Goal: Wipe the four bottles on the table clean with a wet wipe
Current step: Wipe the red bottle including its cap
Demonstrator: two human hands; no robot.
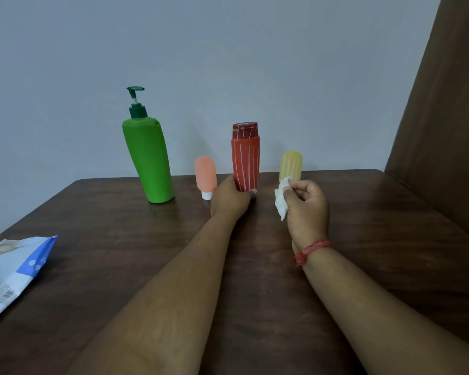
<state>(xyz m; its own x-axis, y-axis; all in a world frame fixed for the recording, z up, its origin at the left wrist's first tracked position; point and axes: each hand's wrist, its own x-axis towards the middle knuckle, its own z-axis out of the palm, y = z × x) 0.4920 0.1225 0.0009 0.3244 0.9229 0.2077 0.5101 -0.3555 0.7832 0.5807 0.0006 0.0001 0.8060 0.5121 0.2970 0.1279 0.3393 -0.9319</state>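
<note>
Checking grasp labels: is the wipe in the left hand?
No, the right hand pinches the wet wipe; the left hand grips the red bottle.

Left grip [229, 197] curled, right grip [306, 204] pinched

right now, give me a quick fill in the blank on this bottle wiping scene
1. The left hand grips the base of the ____ bottle.
2. The right hand holds a white ____.
3. The green bottle has a ____ on top.
4. The blue pack lies on the table's ____ side.

Missing words: red; wipe; pump; left
</note>
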